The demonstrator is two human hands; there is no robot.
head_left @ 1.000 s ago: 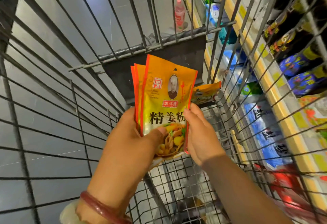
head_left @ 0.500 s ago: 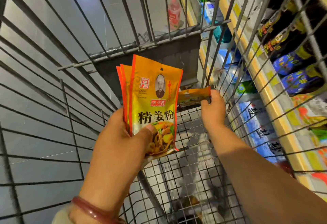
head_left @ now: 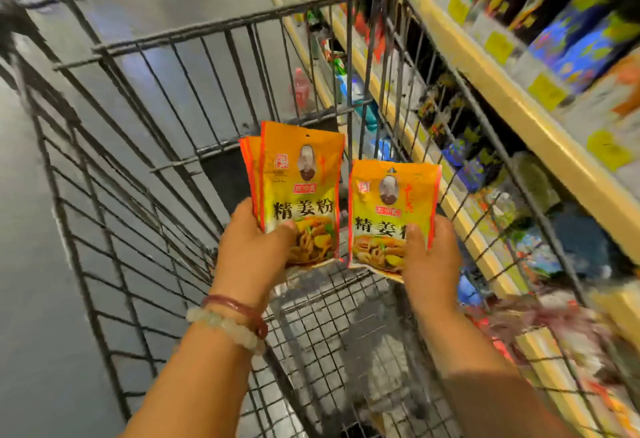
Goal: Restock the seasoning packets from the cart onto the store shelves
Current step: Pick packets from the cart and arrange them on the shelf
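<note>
While shelf goods blur, thumbs cover both packets' lower print.

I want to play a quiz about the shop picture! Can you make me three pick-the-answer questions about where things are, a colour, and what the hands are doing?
1. Where are the store shelves?
A. right of the wire cart
B. left of it
C. behind the person

2. What colour is most of the single seasoning packet?
A. blue
B. orange-yellow
C. white

3. What is the left hand doing?
A. hanging free
B. pushing the cart
C. holding a stack of seasoning packets

Answers: 1 A, the shelves run along the cart's right side. 2 B, its front is orange-yellow. 3 C, its thumb presses the front packet, with more edges behind; the right hand holds the single one.
</note>
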